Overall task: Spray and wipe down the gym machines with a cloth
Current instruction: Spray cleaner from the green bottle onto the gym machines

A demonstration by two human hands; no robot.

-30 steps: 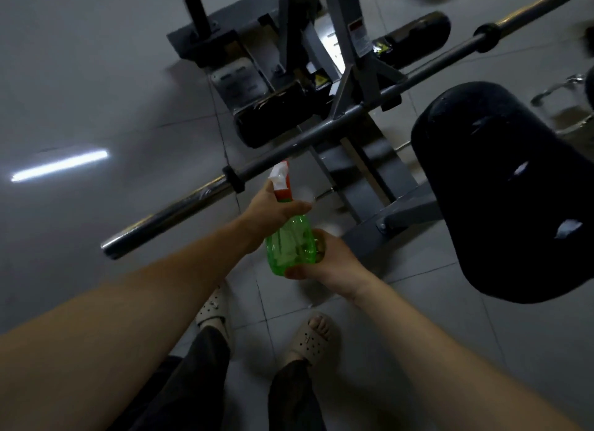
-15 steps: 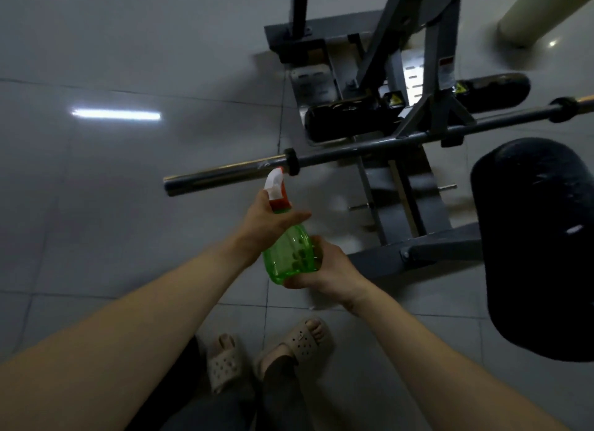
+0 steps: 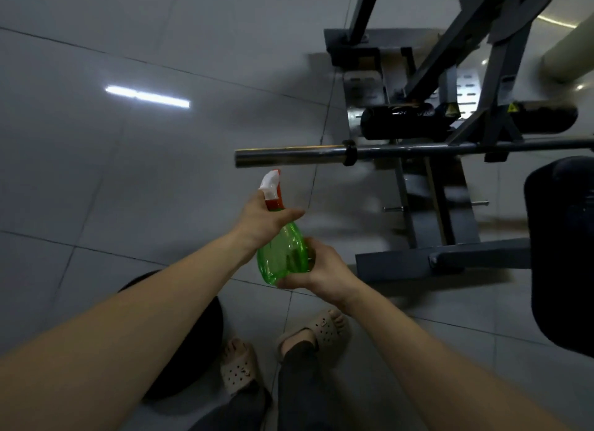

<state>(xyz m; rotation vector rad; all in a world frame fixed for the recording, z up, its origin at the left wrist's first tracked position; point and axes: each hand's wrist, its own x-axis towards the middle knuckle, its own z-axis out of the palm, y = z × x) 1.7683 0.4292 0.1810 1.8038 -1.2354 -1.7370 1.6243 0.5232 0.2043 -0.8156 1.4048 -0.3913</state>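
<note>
green plastic spray bottle (image 3: 283, 257) up in both our hands, white nozzle aimed at the steel bar (image 3: 289, 156) of the gym machine (image 3: 450, 180).

our left hand (image 3: 266, 220) is wrapped round the bottle's orange neck, and our right hand (image 3: 321, 266) cups and grips the bottle's base from below. the bar's bare end sits just above the nozzle, apart from it. a black pad (image 3: 562, 250) fills the right edge, grey floor tiles (image 3: 128, 189) lie under us, and our beige sandals (image 3: 324, 329) show below.

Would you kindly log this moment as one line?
left hand: grips trigger neck | right hand: cups green plastic spray bottle | nozzle toward steel barbell sleeve | cloth: unseen
</note>
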